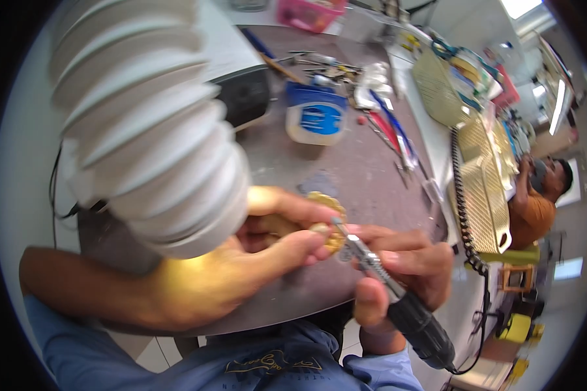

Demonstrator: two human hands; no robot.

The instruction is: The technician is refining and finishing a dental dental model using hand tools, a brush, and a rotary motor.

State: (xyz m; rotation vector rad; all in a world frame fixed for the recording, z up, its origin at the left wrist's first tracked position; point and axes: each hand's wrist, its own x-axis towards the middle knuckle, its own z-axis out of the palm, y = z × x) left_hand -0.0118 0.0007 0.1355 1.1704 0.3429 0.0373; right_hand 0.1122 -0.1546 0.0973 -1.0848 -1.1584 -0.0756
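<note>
My left hand (pixel 257 257) is closed around a small yellow dental cast (pixel 334 242), whose bumpy curved rim shows past the thumb and fingers. In my right hand (pixel 411 264) is a rotary handpiece (pixel 421 329) with a silver nose and a black rear body. It is held like a pen, slanting up and left. Its small bluish tip meets or almost meets the cast's edge near my left fingertips; contact cannot be told. Part of the cast is hidden by my left fingers. A wide ribbed white hose (pixel 156 137) hangs over my left wrist.
Behind my hands stands a blue-lidded tub (pixel 316 117), with a dark box (pixel 244 98) beside it. Several hand tools (pixel 394 133) lie on the grey bench mat (pixel 365 169). Cream baskets (pixel 479 202) and a coiled black cord (pixel 460 182) line the right side. Another person (pixel 535 208) sits far right.
</note>
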